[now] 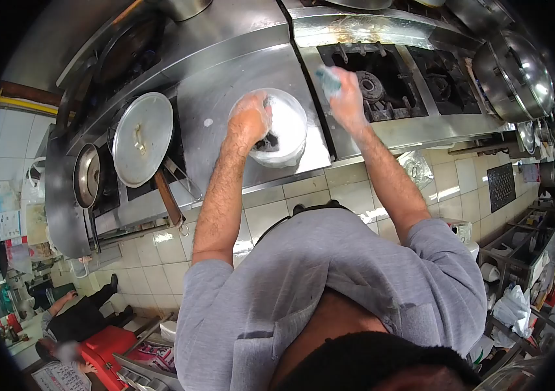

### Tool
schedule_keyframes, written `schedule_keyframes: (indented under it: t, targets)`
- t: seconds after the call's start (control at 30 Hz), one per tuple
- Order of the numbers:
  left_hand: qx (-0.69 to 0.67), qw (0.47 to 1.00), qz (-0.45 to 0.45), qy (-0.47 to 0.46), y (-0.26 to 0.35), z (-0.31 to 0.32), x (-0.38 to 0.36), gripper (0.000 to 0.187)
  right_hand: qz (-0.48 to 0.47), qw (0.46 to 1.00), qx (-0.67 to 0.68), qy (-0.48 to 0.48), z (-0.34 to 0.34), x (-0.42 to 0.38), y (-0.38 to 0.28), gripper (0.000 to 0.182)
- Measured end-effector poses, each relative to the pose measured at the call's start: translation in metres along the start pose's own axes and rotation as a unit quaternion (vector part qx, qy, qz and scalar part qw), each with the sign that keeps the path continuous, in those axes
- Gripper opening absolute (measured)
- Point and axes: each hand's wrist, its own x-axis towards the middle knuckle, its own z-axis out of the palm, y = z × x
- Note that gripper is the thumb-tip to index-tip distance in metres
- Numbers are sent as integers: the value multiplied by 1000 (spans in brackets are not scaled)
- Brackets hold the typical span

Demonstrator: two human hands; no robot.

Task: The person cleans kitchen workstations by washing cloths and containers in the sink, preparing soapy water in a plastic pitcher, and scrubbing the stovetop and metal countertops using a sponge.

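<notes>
A white round tub (pixel 288 127) with foamy suds stands on the steel counter (pixel 212 85) between the stove sections. My left hand (pixel 249 117) is at the tub's left side, wet with suds, its fingers bent over the inside; what they hold, if anything, is hidden. Something dark shows in the tub below that hand. To the right, my right hand (pixel 346 98) is raised by the near edge of the gas burner (pixel 370 86), closed on a green scouring pad (pixel 327 79) with foam on it.
A large lid (pixel 142 139) and a frying pan (pixel 86 176) lie on the left stove. A big steel pot (pixel 512 77) stands at the far right. Shelves line the lower right. Another person (pixel 82 316) is at the lower left.
</notes>
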Motion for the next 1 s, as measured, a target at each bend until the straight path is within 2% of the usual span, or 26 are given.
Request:
schedule_keyframes:
  t: [0.03,0.1,0.17,0.2,0.23,0.27,0.3,0.33,0.37,0.4,0.47,0.5,0.53,0.57,0.6,0.67,0.73,0.77,0.83,0.87,0.9,0.93,0.97,1.0]
  targets:
    - [-1,1000,2,1,-4,8,1,40,-65,991,-116,-7,2,-11,9,41]
    - [80,996,35,8,-11,22,-5,52,-122,966,-225,-40,13,-50,24,30]
    - [90,996,20,-1,-3,17,-11,58,-83,949,-213,-215,30,-87,57,22]
    - [78,995,-37,-60,3,11,-9,59,-85,950,-211,-214,39,-81,66,22]
    - [64,986,-96,-117,8,6,-9,60,-109,960,-196,-168,50,-72,75,20]
    - [56,990,-77,-100,12,4,-10,58,-131,967,-179,-122,60,-60,81,19]
    - [60,990,-81,-101,13,5,-13,58,-112,964,-191,-151,71,-31,86,20]
    - [48,996,-67,-33,14,7,-14,55,-95,959,-201,-177,86,10,95,22]
    - [36,997,-51,34,14,9,-14,52,-86,965,-186,-164,104,46,109,24]
    - [43,997,-53,35,16,10,-15,52,-4,992,-103,-79,153,77,147,27]
    - [39,993,-58,94,18,11,-17,43,193,981,-9,-30,144,127,106,30]
    - [44,993,-60,90,20,10,-15,43,197,980,-4,-32,137,142,99,30]
    - [16,992,-72,100,25,7,-15,38,89,975,-145,-145,131,149,97,28]
    - [-15,990,-86,108,30,6,-19,34,-25,925,-279,-256,128,147,100,27]
    - [-38,987,-96,123,32,8,-19,30,11,955,-215,-207,136,135,106,26]
    - [-70,981,-122,136,32,6,-17,30,-55,952,-178,-243,117,83,109,24]
    - [-154,957,-182,168,45,-1,-16,30,-112,962,-134,-208,88,22,107,19]
    - [-157,958,-172,164,46,-1,-17,30,-96,965,-87,-230,75,0,105,22]
    - [-195,936,-114,270,41,-3,-18,29,-91,968,-91,-215,41,-9,91,19]
    - [-193,932,-71,300,46,-6,-18,29,80,966,69,-236,23,-3,77,18]
    - [-194,925,-25,327,52,-9,-16,29,243,912,230,-236,13,-1,69,18]
    - [-272,894,30,354,50,-3,-12,22,313,843,401,-175,12,0,66,19]
    - [-345,862,61,365,63,-1,-10,17,315,849,393,-156,7,3,59,19]
    - [-288,868,109,389,73,-1,-8,20,332,759,535,-166,2,6,48,19]
